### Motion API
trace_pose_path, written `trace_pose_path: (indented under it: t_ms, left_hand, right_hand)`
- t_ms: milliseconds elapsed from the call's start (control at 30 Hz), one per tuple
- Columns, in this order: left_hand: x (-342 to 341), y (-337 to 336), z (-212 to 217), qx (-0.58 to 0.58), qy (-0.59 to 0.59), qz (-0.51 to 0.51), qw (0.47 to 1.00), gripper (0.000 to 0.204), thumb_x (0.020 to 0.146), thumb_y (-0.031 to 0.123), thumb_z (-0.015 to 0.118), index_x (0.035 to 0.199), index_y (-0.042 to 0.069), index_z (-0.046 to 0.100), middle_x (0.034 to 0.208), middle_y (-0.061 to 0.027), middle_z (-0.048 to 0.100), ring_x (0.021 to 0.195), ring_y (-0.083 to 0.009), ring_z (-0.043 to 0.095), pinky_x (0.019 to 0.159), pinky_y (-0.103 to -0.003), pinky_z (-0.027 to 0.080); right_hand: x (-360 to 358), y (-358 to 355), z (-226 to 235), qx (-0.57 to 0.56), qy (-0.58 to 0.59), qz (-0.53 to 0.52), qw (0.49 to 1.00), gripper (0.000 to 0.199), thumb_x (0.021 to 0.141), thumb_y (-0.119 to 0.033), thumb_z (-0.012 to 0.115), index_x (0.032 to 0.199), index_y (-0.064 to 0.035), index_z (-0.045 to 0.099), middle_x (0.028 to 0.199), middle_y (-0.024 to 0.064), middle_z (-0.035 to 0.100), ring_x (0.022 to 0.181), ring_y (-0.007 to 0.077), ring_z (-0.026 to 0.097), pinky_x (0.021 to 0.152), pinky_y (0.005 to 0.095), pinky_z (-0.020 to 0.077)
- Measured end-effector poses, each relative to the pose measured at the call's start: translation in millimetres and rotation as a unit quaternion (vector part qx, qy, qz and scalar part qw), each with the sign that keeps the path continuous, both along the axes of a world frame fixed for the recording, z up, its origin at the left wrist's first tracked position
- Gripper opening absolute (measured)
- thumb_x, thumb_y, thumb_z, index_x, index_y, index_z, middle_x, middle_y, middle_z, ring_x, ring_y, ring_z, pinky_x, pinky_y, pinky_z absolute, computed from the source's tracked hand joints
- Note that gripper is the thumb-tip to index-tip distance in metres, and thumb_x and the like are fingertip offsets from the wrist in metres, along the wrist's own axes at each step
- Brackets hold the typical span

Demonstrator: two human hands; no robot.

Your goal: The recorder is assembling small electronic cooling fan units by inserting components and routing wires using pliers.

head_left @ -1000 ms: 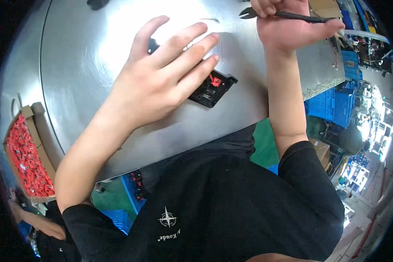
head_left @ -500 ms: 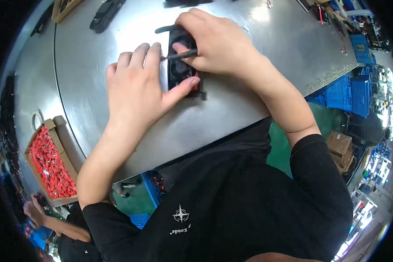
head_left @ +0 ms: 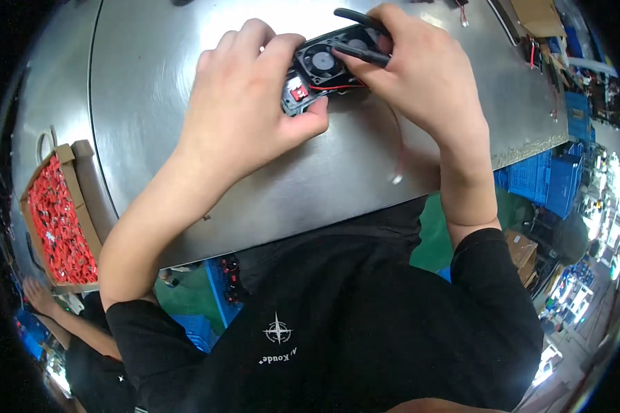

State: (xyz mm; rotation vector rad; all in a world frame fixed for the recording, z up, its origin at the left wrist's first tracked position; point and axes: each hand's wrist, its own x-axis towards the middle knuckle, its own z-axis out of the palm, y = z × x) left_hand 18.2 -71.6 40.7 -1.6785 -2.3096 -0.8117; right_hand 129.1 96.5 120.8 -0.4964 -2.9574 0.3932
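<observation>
left hand clamps black fan module on steel table, steadying it | right hand closed on black tool, tip over fan beside left fingertips

1. Much of the black fan unit was covered by the left hand and the right hand.
2. The tip of the black tool was hidden behind the right hand's fingers.
3. The red parts in the cardboard box were too small to be identified.
</observation>
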Motion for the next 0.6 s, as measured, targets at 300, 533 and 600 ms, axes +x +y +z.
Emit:
trace_pose_path:
  t_ms: [300,533,600]
  left_hand:
    - [-15,4,-20,0.002,-0.083,0.002,0.997,0.066,0.082,0.053,0.081,0.120,0.003,0.062,0.107,-0.0187,0.068,0.097,-0.0374,0.065,0.086,-0.046,0.052]
    - [-15,9,-25,0.081,-0.077,0.007,0.994,0.063,0.083,0.047,0.082,0.121,0.001,0.060,0.108,-0.0182,0.065,0.101,-0.0369,0.060,0.089,-0.046,0.051]
    - [-13,11,-26,0.080,-0.057,0.012,0.995,0.064,0.081,0.047,0.083,0.120,0.002,0.060,0.110,-0.0174,0.062,0.104,-0.0374,0.059,0.091,-0.046,0.050]
  right_hand:
    - [1,19,-19,0.034,-0.019,-0.027,0.999,0.040,0.084,-0.033,0.080,0.100,-0.0003,0.064,0.085,0.0241,0.069,0.083,0.0443,0.068,0.074,0.0484,0.0551]
    - [0,33,-15,-0.400,0.312,0.112,0.855,0.093,0.086,-0.088,0.051,0.121,-0.0014,0.057,0.083,0.0034,0.054,0.066,0.0144,0.055,0.057,0.0279,0.0441]
    - [-3,10,-4,-0.498,0.293,0.099,0.810,0.104,0.081,-0.097,0.037,0.121,-0.0021,0.055,0.083,0.0035,0.051,0.064,0.0132,0.052,0.055,0.0269,0.0419]
